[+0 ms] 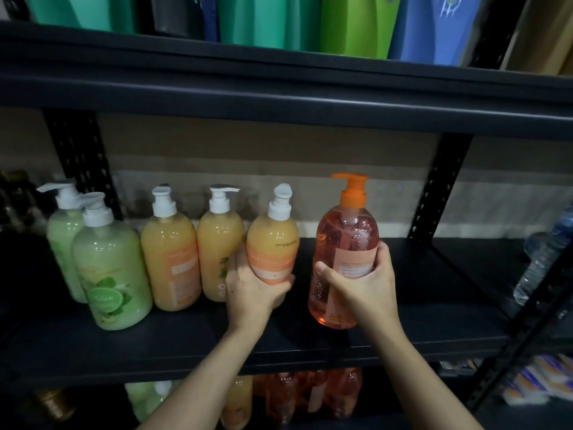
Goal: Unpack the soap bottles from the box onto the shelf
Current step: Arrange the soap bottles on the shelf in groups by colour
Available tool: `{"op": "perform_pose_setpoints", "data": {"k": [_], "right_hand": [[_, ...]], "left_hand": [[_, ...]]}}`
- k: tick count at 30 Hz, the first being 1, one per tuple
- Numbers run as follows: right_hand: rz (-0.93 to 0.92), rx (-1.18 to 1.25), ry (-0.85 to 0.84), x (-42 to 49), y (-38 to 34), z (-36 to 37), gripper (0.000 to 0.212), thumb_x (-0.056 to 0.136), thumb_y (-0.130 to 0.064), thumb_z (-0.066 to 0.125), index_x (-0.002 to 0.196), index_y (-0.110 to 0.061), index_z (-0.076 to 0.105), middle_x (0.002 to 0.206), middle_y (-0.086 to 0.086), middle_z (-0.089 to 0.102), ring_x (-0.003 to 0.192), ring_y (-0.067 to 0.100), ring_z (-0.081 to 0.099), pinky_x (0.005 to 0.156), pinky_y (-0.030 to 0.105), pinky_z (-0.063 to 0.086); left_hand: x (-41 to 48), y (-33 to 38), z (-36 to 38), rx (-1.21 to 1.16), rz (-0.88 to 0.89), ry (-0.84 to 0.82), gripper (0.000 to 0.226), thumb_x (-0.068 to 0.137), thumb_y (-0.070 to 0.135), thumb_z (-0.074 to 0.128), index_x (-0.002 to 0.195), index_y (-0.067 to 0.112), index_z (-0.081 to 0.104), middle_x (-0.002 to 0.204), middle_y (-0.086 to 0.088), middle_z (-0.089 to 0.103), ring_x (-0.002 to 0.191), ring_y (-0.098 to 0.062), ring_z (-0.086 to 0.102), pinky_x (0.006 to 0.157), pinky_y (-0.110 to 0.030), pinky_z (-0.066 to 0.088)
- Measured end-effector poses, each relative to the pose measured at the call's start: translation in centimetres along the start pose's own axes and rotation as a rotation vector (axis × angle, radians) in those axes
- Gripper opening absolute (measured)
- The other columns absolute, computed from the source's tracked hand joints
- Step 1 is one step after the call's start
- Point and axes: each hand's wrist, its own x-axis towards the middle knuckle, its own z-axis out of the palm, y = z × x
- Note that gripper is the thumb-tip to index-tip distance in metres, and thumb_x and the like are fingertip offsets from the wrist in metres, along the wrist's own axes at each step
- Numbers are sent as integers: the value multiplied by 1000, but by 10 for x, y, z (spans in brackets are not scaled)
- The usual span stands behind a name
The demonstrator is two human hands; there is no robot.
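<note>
My left hand (251,290) grips the lower half of a yellow-orange soap bottle (273,240) with a white pump, held just over the black shelf (434,305). My right hand (359,277) grips a clear orange soap bottle (344,237) with an orange pump, its base at the shelf board. To the left stand two more yellow-orange bottles (170,259) (218,240) and two pale green bottles (108,268) (63,234). Below the shelf, several more bottles (297,395) show dimly; the box around them cannot be made out.
A shelf beam (279,97) crosses above the bottles, with green and blue items (279,20) on the upper level. Plastic water bottles (542,259) lie at the right end of the shelf. Perforated black posts (437,187) stand behind. Bare shelf board lies right of the orange bottle.
</note>
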Motion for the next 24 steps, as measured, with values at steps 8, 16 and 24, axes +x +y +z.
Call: {"op": "perform_pose_setpoints", "data": {"k": [8,16,24], "right_hand": [[3,-28,0,2,4,-4,84,53,-35,95,123,-28,49,111,-9,65,99,5,66,88,35,57],[15,0,19,0,8,-9,84,55,-29,95,125,-28,48,111,-11,63,98,2,64,80,21,53],[26,-7,28,1,10,-11,85,55,-31,95,126,-28,47,111,-10,63,99,5,65,86,32,56]], "left_hand": [[-1,-27,17,9,-127,-61,100,39,80,73,114,15,58,99,-1,66,89,-17,67,77,-33,58],[3,-19,19,3,-9,4,109,46,43,96,133,5,43,123,-16,54,110,-33,57,91,-40,49],[0,-21,19,11,35,11,110,47,42,96,135,3,43,127,-17,50,112,-34,56,90,-39,49]]}}
